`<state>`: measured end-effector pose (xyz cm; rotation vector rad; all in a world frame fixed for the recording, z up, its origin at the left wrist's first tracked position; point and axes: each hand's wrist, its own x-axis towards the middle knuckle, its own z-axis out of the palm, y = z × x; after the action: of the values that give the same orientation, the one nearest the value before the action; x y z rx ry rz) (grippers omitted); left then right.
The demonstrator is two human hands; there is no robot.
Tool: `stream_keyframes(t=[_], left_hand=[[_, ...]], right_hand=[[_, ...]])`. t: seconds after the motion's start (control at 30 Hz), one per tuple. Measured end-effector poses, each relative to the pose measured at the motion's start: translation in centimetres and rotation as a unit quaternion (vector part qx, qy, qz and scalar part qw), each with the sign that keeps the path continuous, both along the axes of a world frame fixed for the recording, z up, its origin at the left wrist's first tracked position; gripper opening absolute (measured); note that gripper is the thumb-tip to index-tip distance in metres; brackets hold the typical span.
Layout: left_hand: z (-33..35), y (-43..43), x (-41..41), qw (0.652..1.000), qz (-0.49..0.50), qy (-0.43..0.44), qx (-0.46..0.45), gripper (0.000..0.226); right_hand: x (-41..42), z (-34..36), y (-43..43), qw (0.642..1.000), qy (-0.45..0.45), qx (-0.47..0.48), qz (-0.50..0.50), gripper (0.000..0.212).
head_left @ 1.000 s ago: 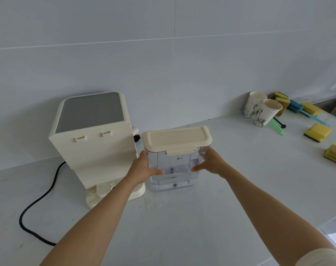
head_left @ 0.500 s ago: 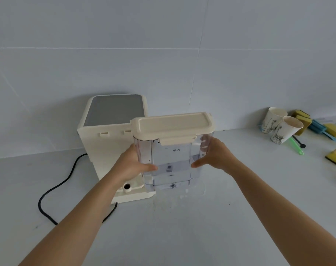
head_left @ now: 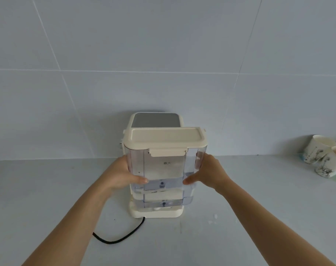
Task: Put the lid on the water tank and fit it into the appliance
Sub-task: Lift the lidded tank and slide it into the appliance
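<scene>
- At the centre of the view, the clear plastic box-shaped water tank (head_left: 163, 169) is held upright between both hands, directly in front of the cream plastic appliance with a grey top panel (head_left: 155, 120), whose base plate (head_left: 155, 213) shows just below the tank's bottom edge.
- Left hand (head_left: 123, 175) presses flat on the tank's 9 o'clock wall, thumb hooked round the front; right hand (head_left: 207, 173) mirrors it at 3 o'clock. Both are closed on the tank in a wide, palm-to-wall clamp.
- Cream rectangular snap-on lid (head_left: 165, 137) sits on the tank's rim, its front latch tab folded down, so the lidding step looks done.
- A second ago the tank stood on the pale grey counter (head_left: 48, 189) beside the appliance, at its 3 o'clock; half a second ago it was lifted and partly overlapping it. Now it is centred over the base, so fitting has begun.
- Whether the tank is seated is unclear: its bottom seems just above the base, so lowering and pressing back probably remain.
- Black power cord (head_left: 121, 238) trails from the base toward 7 o'clock, clear of the path; two printed paper cups (head_left: 320, 156) stand well apart at 3 o'clock.
</scene>
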<state>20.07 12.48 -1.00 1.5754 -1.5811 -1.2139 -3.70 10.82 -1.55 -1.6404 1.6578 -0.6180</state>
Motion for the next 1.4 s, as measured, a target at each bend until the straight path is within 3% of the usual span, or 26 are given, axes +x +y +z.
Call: stream_keyframes(t=[0.17, 0.37, 0.53, 0.73, 1.4], left_hand=[[0.1, -0.5, 1.6, 1.000, 0.023, -0.003, 0.015, 0.055], [-0.1, -1.4, 2.6, 0.999, 0.033, -0.005, 0.033, 0.057], [-0.7, -2.2, 2.9, 0.998, 0.036, 0.003, 0.042, 0.056], [-1.6, -2.8, 2.8, 0.998, 0.036, 0.010, 0.040, 0.046], [-3.7, -3.3, 2.5, 0.998, 0.046, 0.021, 0.024, 0.047]], right_hand=[[1.9, -0.2, -0.6, 1.000, -0.024, 0.008, 0.000, 0.065], [3.3, -1.0, -1.3, 0.999, -0.039, 0.025, -0.017, 0.087], [3.7, -1.5, -1.4, 0.998, -0.039, 0.031, -0.032, 0.092], [3.7, -2.0, -1.7, 0.998, -0.030, 0.032, -0.041, 0.085], [3.9, -3.3, -1.7, 0.998, -0.029, 0.033, -0.055, 0.081]])
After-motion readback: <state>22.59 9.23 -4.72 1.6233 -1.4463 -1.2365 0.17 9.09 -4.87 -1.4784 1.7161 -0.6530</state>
